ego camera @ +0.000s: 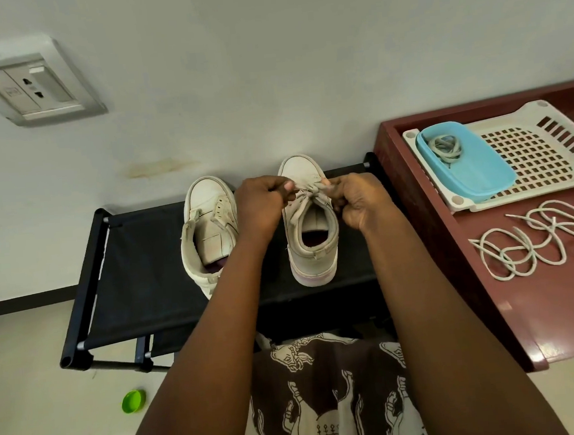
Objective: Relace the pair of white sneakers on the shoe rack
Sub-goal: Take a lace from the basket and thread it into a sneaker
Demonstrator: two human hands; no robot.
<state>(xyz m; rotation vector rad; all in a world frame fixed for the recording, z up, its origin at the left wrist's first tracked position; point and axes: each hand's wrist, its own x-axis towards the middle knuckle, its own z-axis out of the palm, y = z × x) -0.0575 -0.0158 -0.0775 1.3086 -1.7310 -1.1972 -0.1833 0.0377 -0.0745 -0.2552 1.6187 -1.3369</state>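
Sneaker [312,249] points toe-first toward wall [268,81], left hand [260,202] and right hand [360,201] pinching its lace [305,190].

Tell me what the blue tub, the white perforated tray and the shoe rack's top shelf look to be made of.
Blue tub: probably plastic; smooth, evenly coloured, softly glossy, with rounded moulded corners.
White tray: rigid plastic, it seems; moulded grid of square holes, thick rim.
Top shelf: looks like matte black fabric stretched between dark tubes, whose material I cannot tell.
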